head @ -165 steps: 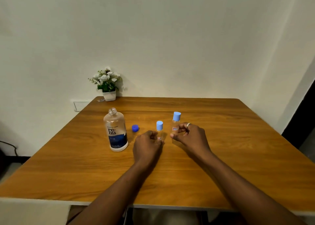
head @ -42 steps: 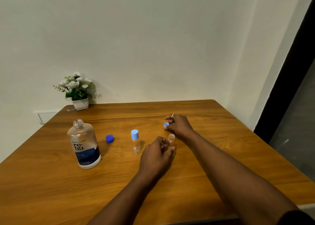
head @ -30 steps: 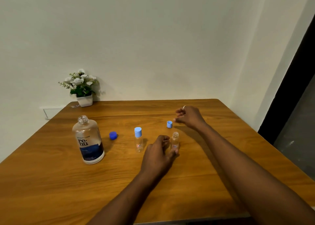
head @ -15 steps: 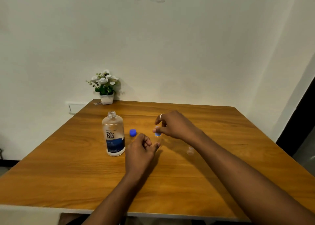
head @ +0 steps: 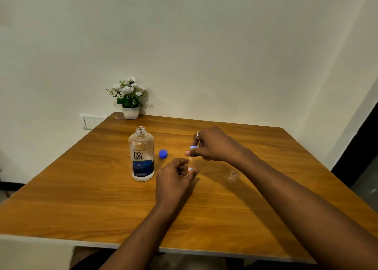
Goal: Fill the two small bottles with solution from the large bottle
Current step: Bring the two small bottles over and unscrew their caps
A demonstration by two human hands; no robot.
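Large bottle (head: 141, 154): clear, dark-blue label band, dark lettering. Loose cap (head: 163, 153): royal blue. Small bottle cap (head: 193, 146): light blue. Small bottles (head: 190, 168) (head: 232, 175): clear, red-white labels. Table (head: 81, 188): orange-brown woodgrain. Flowers (head: 127, 90): white, green leaves, white pot.

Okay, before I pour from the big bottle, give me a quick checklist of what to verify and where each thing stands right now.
1. Large bottle open and upright: ok; its dark blue cap lies beside it on the table.
2. First small bottle uncapped: cannot tell; the right forearm hides its top.
3. Second small bottle uncapped: not ok; the right hand is at its light blue cap.
4. Second small bottle steadied: ok; the left hand holds its base.
5. A hand free to lift the large bottle: not ok; both are busy.
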